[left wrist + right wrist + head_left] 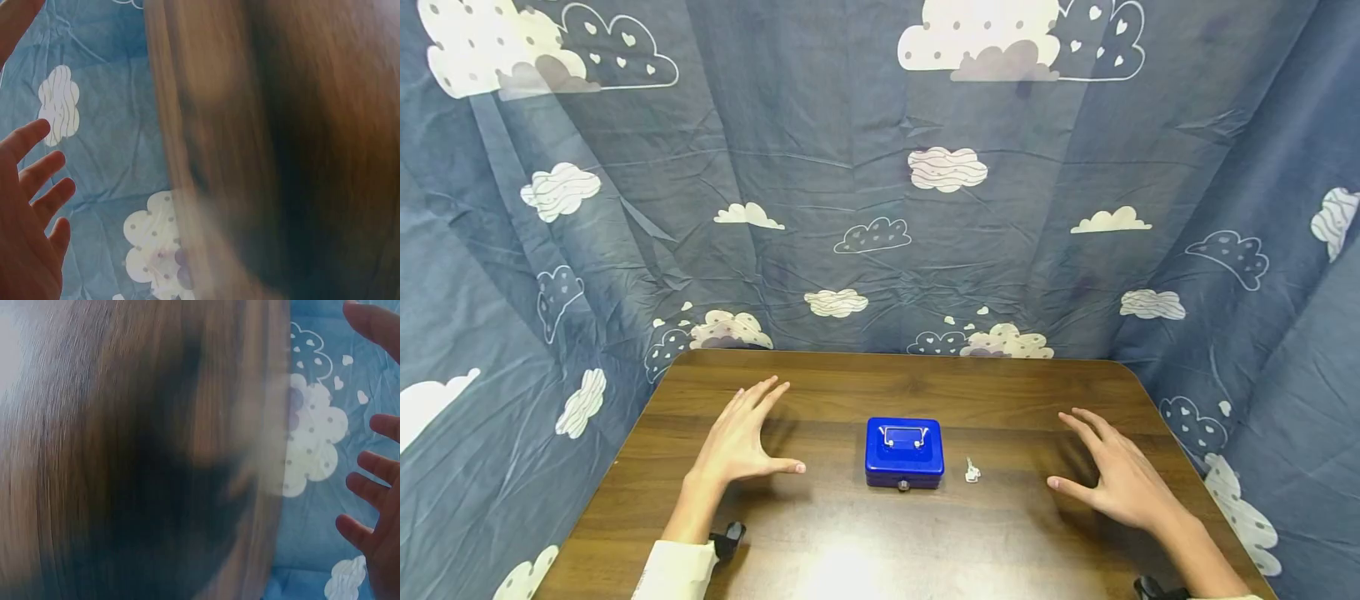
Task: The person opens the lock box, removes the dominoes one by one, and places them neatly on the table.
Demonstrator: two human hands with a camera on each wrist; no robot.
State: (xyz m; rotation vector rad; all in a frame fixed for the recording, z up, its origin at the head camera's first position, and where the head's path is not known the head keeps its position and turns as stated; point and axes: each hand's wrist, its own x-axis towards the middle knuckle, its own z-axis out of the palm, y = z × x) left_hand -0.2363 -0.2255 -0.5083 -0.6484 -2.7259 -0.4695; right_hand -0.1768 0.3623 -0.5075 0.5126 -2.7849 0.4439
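A blue metal cash box (904,454) with a wire handle on its lid and a lock on its front sits closed on the wooden table. Just right of it lies a small silvery bunch of keys (972,472). To the box's left, my left hand (739,440) hovers over the table with fingers spread and thumb held out. My right hand (1120,473) is farther off to the right of the keys, its fingers also spread. Neither hand touches anything. Both wrist views show spread fingers beside the table edge; box and keys are outside those views.
The brown wooden table (1000,392) has rounded far corners. A dark blue curtain (850,208) with printed clouds hangs behind it and along both sides. Light glares off the table's near middle. A black strap device (727,540) is on the left wrist.
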